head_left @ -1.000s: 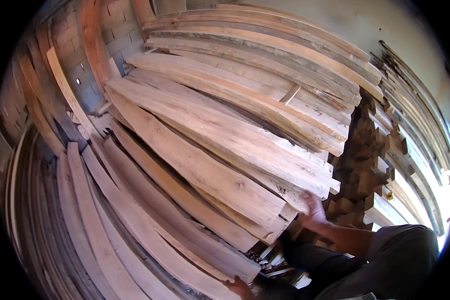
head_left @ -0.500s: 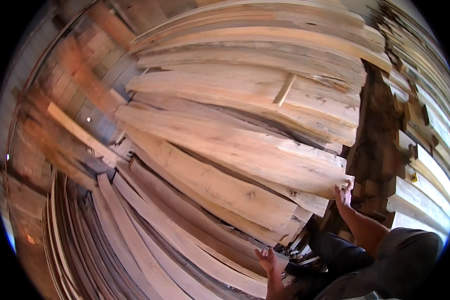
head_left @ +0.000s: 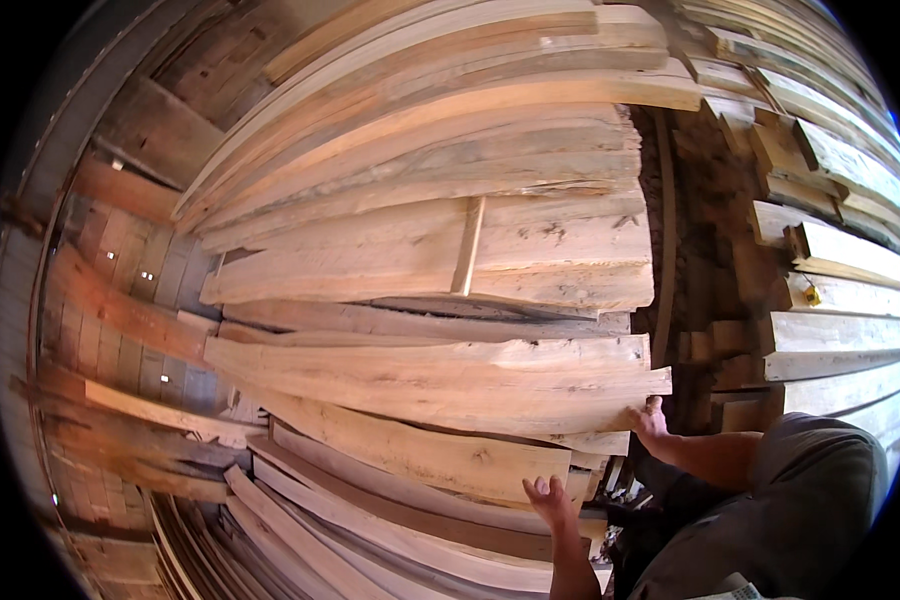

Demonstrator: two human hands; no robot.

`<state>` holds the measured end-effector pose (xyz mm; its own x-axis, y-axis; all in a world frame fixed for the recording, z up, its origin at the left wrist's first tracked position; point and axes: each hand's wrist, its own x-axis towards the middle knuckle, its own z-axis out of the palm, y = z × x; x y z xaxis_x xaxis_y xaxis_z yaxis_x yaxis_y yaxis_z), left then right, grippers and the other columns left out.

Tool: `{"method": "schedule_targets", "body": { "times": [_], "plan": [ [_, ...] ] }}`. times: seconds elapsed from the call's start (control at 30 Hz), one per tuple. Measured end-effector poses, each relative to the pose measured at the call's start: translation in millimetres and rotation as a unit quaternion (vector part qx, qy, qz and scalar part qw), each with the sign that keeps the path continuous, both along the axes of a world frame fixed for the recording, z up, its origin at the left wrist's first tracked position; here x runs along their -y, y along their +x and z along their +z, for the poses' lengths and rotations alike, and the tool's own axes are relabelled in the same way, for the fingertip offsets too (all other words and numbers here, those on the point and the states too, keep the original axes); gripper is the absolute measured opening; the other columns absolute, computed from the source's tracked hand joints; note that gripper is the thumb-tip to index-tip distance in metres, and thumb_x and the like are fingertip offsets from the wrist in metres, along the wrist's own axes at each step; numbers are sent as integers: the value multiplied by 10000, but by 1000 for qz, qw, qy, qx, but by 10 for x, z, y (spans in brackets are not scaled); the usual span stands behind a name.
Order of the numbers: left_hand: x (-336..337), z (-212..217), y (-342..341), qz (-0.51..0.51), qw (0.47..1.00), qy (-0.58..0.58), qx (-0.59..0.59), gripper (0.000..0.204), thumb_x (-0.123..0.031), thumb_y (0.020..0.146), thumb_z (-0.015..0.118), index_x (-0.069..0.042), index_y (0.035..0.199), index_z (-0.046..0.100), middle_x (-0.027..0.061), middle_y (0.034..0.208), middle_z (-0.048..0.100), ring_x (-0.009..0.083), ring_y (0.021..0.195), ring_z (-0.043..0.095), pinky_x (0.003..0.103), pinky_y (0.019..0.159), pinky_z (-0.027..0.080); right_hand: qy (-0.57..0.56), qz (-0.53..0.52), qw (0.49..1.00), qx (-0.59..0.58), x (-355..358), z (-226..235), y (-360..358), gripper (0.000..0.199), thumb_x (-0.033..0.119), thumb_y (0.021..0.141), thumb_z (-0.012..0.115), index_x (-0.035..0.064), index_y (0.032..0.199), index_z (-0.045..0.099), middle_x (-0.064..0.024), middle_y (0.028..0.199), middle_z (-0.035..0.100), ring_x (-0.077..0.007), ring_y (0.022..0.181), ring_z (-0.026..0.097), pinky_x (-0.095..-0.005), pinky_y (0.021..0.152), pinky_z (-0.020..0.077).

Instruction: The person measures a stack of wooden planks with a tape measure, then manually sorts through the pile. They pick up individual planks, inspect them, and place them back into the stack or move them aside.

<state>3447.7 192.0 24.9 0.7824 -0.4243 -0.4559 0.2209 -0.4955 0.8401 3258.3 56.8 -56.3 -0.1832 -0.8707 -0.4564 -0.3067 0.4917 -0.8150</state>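
Block wall [head_left: 170, 265] at the left

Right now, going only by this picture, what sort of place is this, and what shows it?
Probably a timber store or lumber shed: long planks lie stacked, more sawn timbers are piled at the right, and a block wall stands at the left.

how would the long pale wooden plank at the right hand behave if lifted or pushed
The long pale wooden plank is probably stiff, as it looks like solid wood. It is likely heavy to lift from the end where the right hand is, being long and broad. Its flat shape suggests it would slide rather than roll.
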Motion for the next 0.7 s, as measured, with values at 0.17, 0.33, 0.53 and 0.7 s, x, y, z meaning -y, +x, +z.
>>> {"method": "schedule_targets", "body": {
  "times": [0.17, 0.33, 0.53, 0.7],
  "plan": [
    [256, -276, 241, -55, 998, -35, -9, 838, -77, 809, 647, 55, 1476, 156, 286, 1286, 506, 336, 1136, 546, 395, 943, 453, 57, -66, 996, -8, 33, 182, 219, 608, 345, 822, 663, 12, 1216, 342, -289, 1199, 571, -441, 1148, 536, -446, 958, 430],
    [277, -433, 192, -65, 995, -25, -67, 835, -60, 798, 638, 66, 1475, 167, 228, 1228, 557, 278, 1053, 560, 388, 940, 433, 68, -142, 987, 21, 28, 349, 265, 628, 335, 802, 690, 1, 1236, 382, -275, 1212, 565, -416, 1144, 551, -430, 983, 426],
    [145, -176, -138, -122, 986, 42, -104, 814, -103, 797, 635, 56, 1469, 205, 154, 1142, 593, 247, 1014, 561, 365, 936, 420, 104, -224, 964, 99, 19, 370, 287, 673, 306, 759, 739, -27, 1239, 404, -234, 1208, 550, -326, 1130, 550, -384, 971, 428],
    [-74, -117, -222, -139, 978, 38, -154, 776, -104, 795, 621, 46, 1453, 238, 127, 1077, 604, 225, 992, 558, 339, 907, 417, 136, -215, 956, 149, -364, 398, 245, 646, 243, 723, 806, -21, 1181, 434, -185, 1142, 569, -252, 1064, 568, -353, 916, 457]
  ]
}}
